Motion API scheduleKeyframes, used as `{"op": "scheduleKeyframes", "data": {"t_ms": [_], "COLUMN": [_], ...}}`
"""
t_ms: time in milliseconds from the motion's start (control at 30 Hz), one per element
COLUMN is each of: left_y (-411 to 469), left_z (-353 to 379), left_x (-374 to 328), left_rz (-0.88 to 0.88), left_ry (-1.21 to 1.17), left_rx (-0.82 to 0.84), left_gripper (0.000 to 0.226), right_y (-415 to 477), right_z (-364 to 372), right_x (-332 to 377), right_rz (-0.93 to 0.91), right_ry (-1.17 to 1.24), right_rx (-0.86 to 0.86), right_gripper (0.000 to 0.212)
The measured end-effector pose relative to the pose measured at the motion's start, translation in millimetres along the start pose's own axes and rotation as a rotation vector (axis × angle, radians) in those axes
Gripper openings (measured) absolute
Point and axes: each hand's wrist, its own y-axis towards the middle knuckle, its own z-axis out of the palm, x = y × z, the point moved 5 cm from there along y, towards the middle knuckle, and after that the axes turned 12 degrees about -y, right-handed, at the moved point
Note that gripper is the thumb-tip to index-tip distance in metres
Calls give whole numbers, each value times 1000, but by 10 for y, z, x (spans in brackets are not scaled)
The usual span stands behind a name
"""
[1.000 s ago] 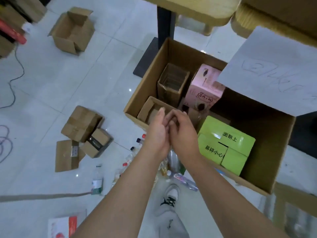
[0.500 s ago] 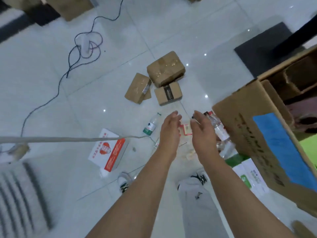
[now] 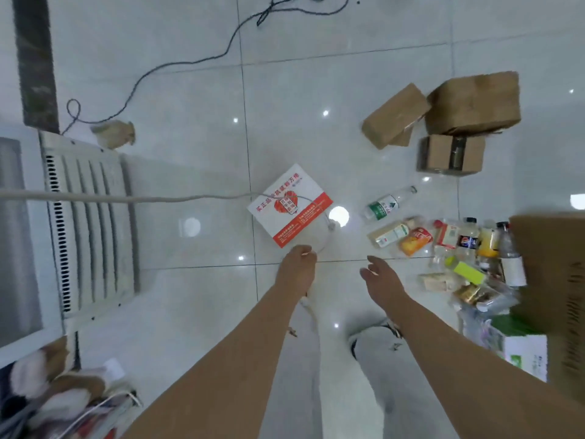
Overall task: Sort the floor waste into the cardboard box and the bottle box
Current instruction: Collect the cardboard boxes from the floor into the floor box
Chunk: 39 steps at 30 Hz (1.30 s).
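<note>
On the tiled floor, a flat white-and-red box (image 3: 289, 205) lies just beyond the left hand (image 3: 297, 264), and a pale cord (image 3: 126, 198) runs across its top from a white slatted unit (image 3: 88, 229) at the left. A black cable (image 3: 190, 63) snakes over the far tiles. Three brown cartons (image 3: 451, 155) sit bunched together far right. Nearer, a green-label bottle (image 3: 387, 204) lies alone, just beside a heap of bottles (image 3: 456, 239) and wrappers that spreads up against the big cardboard box (image 3: 554, 280). Only one brown wall of that box shows, cut off at the right, and its inside is hidden. The hands are apart and over bare tile. The right hand (image 3: 380, 277) is slack with loose fingers, holding nothing. The left one's fingers curl under, and whether they pinch the thin cord beside them cannot be made out. The heap is blurred, so few items can be told apart.
</note>
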Motion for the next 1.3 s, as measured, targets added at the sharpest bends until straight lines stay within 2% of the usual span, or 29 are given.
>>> {"op": "scheduleKeyframes", "data": {"t_ms": [167, 267, 400, 433, 533, 600, 733, 800, 867, 967, 1067, 1133, 1200, 1300], "left_y": [453, 849, 1488, 1672, 2212, 2485, 2913, 3088, 3233, 3409, 3547, 3536, 3395, 2891], "left_z": [-480, -419, -198, -158, -100, -86, -68, -83, -84, -13, 46, 4, -54, -214], "left_x": [548, 850, 1118, 1167, 1363, 1509, 1781, 1875, 1941, 2000, 2019, 2011, 1983, 1985], "left_rz": [-73, -119, -175, -185, -196, -217, -209, -187, -171, -149, -117, -116, -102, -119], "left_ry": [-184, -225, -324, -343, -437, -517, -581, -582, -601, -692, -772, -755, -643, -570], "left_rx": [-132, -151, -193, -211, -300, -374, -398, -403, -396, -322, -220, -222, -232, -312], "left_gripper": [26, 32, 36, 38, 41, 52, 69, 70, 69, 67, 56, 49, 51, 50], "right_y": [457, 874, 1639, 1813, 2251, 2508, 3086, 3324, 3454, 3682, 3883, 3876, 3760, 3367], "right_z": [519, 727, 790, 817, 1156, 1429, 1648, 1611, 1522, 1339, 1193, 1167, 1110, 1022], "right_x": [361, 520, 634, 647, 599, 554, 665, 728, 806, 820, 714, 644, 610, 644], "right_rz": [-88, -142, -176, -193, -274, -321, -455, -487, -482, -384, -253, -246, -245, -244], "right_ry": [-154, -214, -295, -330, -481, -586, -614, -712, -731, -669, -455, -411, -405, -267], "right_rx": [70, 89, 26, 45, 245, 292, 97, -78, -231, -361, -331, -299, -313, -271], "right_gripper": [47, 46, 39, 39, 41, 42, 37, 47, 58, 68, 53, 41, 37, 31]}}
